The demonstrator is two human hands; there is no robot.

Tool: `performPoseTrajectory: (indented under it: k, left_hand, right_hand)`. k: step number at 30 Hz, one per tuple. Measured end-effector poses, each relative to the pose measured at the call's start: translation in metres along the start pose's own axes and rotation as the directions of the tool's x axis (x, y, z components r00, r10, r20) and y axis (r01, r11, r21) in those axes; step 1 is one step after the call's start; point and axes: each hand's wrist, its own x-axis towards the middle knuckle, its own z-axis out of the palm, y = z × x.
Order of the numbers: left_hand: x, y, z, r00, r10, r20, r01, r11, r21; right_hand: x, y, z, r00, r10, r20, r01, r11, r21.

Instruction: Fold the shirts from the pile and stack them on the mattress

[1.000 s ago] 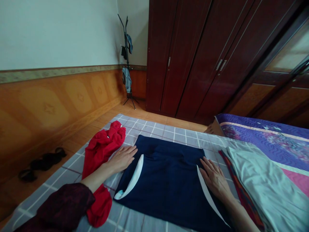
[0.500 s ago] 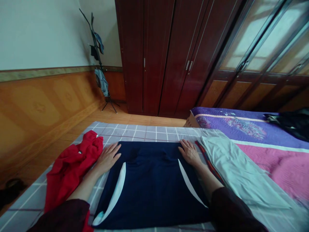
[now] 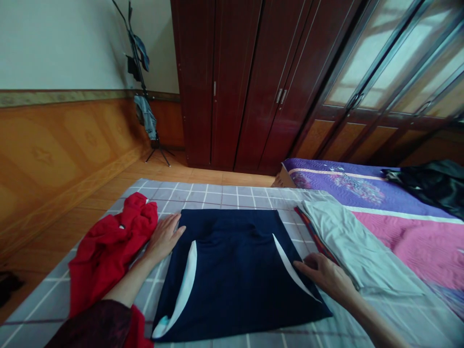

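Observation:
A navy garment (image 3: pixel 242 275) with two curved white stripes lies folded into a flat, roughly square shape on the checked sheet. My left hand (image 3: pixel 165 237) rests flat at its upper left edge, fingers stretched out. At the right edge, my right hand (image 3: pixel 326 273) has its fingers bent and closed at the cloth, the thumb over the garment; its fingertips are partly hidden. A crumpled red garment (image 3: pixel 112 246) lies beside my left forearm. To the right of my right hand is a folded pale grey-green garment (image 3: pixel 340 241), with a dark red and orange cloth along its left side.
The grey checked sheet (image 3: pixel 213 195) covers the surface under the clothes. Beyond are a dark red wardrobe (image 3: pixel 232 96) and a coat stand (image 3: pixel 139 82). On the right is a purple and pink bedspread (image 3: pixel 348 188) with a black garment (image 3: pixel 435 186).
My right hand has moved from the garment's upper right corner down along its right edge, and its fingers have bent. My left hand stays flat at the left edge. The view has shifted slightly.

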Motion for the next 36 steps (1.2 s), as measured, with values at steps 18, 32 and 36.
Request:
performPoseTrajectory:
  k: [18,32,36]
  left_hand:
    - [0.002,0.002,-0.012,0.984,-0.170,-0.056,0.124,0.875,-0.468]
    - [0.003,0.008,-0.030,0.936,-0.348,0.052,0.271,0.618,-0.738]
    - [0.002,0.015,-0.038,0.923,-0.338,0.183,0.336,0.478,-0.812]
  right_hand:
    - [-0.001,-0.032,0.006,0.949,0.134,0.284,-0.234,0.905,0.356]
    - [-0.006,-0.061,-0.007,0.871,0.025,0.490,-0.435,0.500,0.748]
    - [0.008,-0.102,-0.028,0.909,0.025,0.416,-0.341,0.617,0.709]
